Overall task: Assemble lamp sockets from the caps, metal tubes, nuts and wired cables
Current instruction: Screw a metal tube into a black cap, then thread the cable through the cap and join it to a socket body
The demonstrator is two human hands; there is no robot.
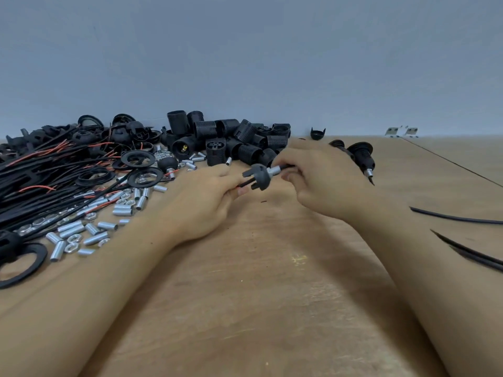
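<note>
Both forearms stretched forward over table [245, 295], hands meeting mid-table. Left hand [206, 197] palm-down, fingertips pinching black cable [246, 183] just under cap [257, 176]. Right hand [313, 178] curled, fingers gripping metal tube [275, 170] at cap's top. Left of cap: loose tubes [81, 229] and nuts, bundled wired cables [40, 172]. Behind cap: heap of threaded socket bodies [231, 137]. Right of cap: finished socket [359, 156].

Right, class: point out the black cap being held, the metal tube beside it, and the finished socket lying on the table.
Black cap [257, 177], head view, on its domed body.
Metal tube [274, 170], head view, mid-length.
Finished socket [361, 154], head view, on its black body.
</note>
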